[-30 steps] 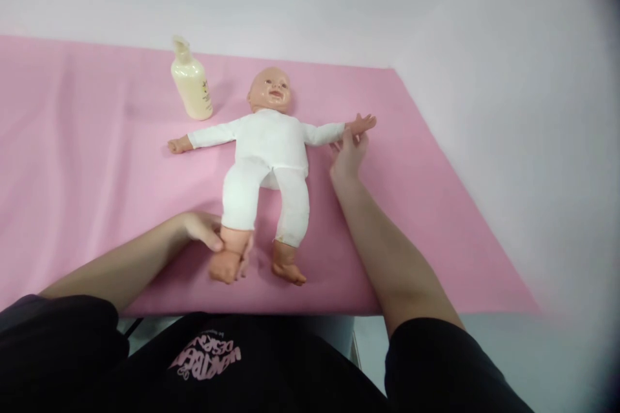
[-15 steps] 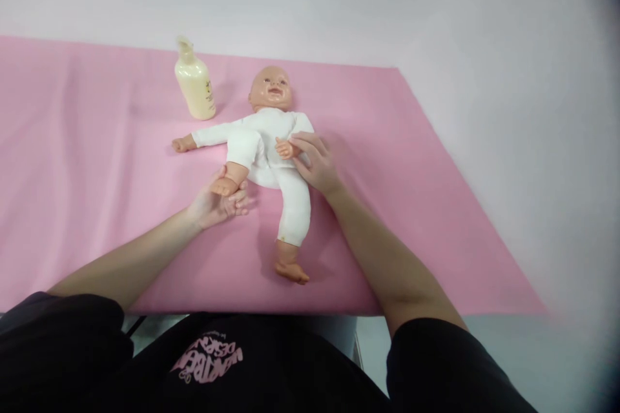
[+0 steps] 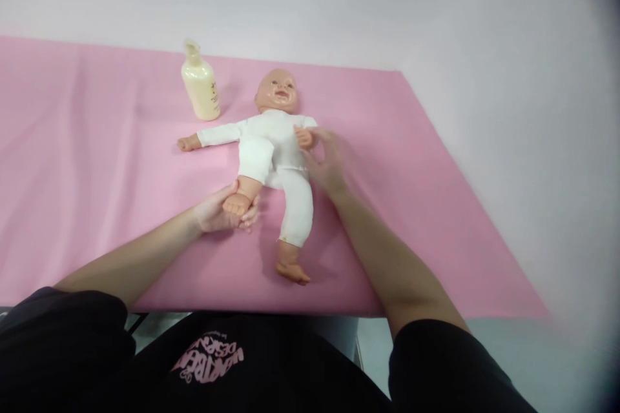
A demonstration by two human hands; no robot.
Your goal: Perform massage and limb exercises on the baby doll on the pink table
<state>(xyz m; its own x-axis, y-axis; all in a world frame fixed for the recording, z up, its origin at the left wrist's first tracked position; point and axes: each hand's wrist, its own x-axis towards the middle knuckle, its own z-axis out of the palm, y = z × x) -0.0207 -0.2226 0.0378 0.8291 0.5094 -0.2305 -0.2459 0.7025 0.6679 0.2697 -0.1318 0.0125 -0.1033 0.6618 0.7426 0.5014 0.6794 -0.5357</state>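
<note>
Baby doll of peach-coloured plastic and white cloth (image 3: 285, 145), lying on its back on a broad bench sheeted in pink (image 3: 411, 174); left hand (image 3: 220, 211) cupped below the plastic foot of the bent leg (image 3: 237, 204), thumb to one side of the ankle, fingers to the other; right hand (image 3: 329, 161), blurred, curled with fingers and thumb about the wrist of the opposite arm, beside the chest; firmness of this pinch impossible to tell; likely hazards, by judgement: slip of the smooth ankle from the open cradle and drop of the leg onto the bench, from too light a support; loss of the small wrist, from an uneven pinch; skid or twist of the whole doll, from unequal pull on the two limbs; toppling of the cream-coloured plastic pump bottle (image 3: 202, 91), standing near the outstretched arm (image 3: 219, 135), from such a skid; strain at the soft joints, from bending too far.
</note>
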